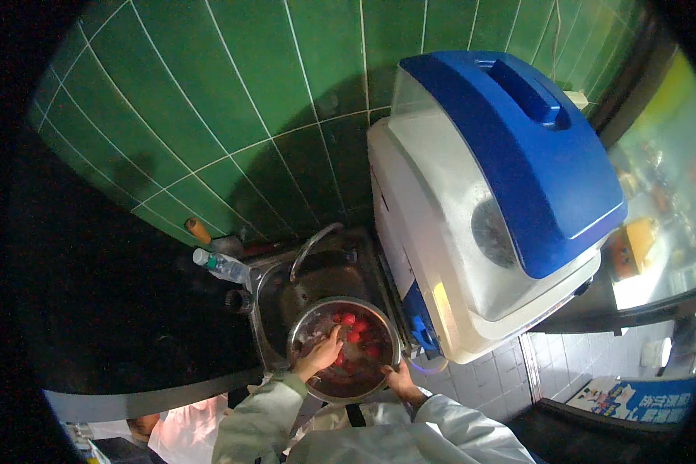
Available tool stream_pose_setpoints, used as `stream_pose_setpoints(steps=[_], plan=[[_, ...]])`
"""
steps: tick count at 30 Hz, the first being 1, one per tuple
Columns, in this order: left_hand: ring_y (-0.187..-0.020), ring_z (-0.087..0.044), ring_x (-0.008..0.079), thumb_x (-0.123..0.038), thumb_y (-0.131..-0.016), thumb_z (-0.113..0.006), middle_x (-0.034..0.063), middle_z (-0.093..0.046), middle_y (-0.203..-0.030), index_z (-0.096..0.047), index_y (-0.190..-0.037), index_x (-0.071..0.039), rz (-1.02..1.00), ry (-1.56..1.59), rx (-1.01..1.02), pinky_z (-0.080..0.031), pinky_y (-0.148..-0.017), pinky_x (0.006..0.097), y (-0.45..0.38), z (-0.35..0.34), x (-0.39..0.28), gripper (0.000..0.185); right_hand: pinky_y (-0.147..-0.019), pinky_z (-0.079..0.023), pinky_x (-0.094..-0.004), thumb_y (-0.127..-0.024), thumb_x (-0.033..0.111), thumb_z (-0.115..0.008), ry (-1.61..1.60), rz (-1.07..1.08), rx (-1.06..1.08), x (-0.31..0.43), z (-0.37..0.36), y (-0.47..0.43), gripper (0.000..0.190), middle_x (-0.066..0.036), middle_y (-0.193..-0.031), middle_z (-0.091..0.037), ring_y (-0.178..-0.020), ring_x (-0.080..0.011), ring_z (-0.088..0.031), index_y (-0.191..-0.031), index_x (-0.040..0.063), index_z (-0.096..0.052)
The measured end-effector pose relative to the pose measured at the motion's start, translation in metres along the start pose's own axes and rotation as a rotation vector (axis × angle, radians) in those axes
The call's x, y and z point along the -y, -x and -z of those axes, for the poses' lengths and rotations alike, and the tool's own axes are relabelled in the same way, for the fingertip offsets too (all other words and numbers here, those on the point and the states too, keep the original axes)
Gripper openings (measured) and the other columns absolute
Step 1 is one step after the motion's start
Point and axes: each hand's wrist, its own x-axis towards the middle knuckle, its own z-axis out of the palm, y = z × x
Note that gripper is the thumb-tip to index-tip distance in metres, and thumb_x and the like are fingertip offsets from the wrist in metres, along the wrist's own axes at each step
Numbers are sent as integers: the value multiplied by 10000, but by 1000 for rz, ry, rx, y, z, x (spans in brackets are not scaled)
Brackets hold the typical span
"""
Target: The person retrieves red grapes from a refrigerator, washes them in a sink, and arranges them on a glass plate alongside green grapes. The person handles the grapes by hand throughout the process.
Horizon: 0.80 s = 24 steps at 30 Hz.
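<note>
A round metal basin (pixel 395 330) sits over the front of the sink, close to my body. Water and several round red fruits (pixel 354 336) are inside it; their exact kind cannot be told. My left hand (pixel 323 354) reaches over the near left rim into the basin, its fingers among the fruits. Whether it grasps one is unclear. At the lower right, my right hand (pixel 401 380) grips the basin's rim, thumb on the upper side and fingers hidden below. Behind the basin are the metal sink (pixel 284 293) and its curved faucet (pixel 310 249).
A large drink-dispenser-like machine with a blue lid (pixel 557 174) stands right of the sink. Left of it are a clear plastic bottle (pixel 226 267), an orange-brown cylinder (pixel 197 230) and a dark cup (pixel 238 301) on the dark counter (pixel 151 336). Green tiles (pixel 255 69) cover the wall behind.
</note>
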Motion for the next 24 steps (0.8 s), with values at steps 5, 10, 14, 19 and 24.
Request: stream_pose_setpoints(steps=[5, 10, 14, 19, 24], plan=[[-1241, -418, 407, -251, -880, -592, 224, -463, -1320, -390, -1358, -20, -201, -7, -261, -383, -1000, 479, 31, 10, 24, 569, -780, -477, -326, -815, 21, -547, -79, -24, 51, -1, 1, 7, 477, -67, -1017, -618, -895, -178, -562, -1281, 46, -452], [-1297, -362, 409, -264, -850, -652, 253, -363, -1401, -275, -1423, -25, -247, 44, -334, -331, -1067, 447, 42, -12, 20, 727, -783, -455, -307, -792, -31, -531, -131, 53, -2, 24, -2, 27, 560, -66, -1100, -566, -919, -160, -523, -1330, 61, -406], [-1349, -293, 422, -263, -883, -612, 267, -253, -1473, -129, -1469, -9, -243, 118, -401, -296, -1095, 450, 33, -18, 9, 801, -789, -447, -303, -781, -74, -510, -157, 7, -33, 37, -1, 29, 607, -58, -1099, -555, -930, -162, -516, -1354, 75, -376], [-1407, -168, 402, -222, -894, -583, 202, -144, -1536, -33, -1480, -12, -208, 201, -426, -246, -1130, 441, 22, -10, -6, 831, -811, -440, -293, -768, -113, -491, -133, 167, -64, 36, -6, 22, 671, -48, -1182, -514, -972, -169, -501, -1387, 96, -336], [-1417, -143, 388, -198, -883, -593, 197, -120, -1543, -23, -1482, -18, -193, 249, -393, -243, -1134, 431, 18, -9, -1, 846, -923, -405, -290, -752, -143, -465, -59, 283, -80, 51, -14, 23, 734, -62, -1275, -480, -1102, -191, -470, -1421, 108, -296]])
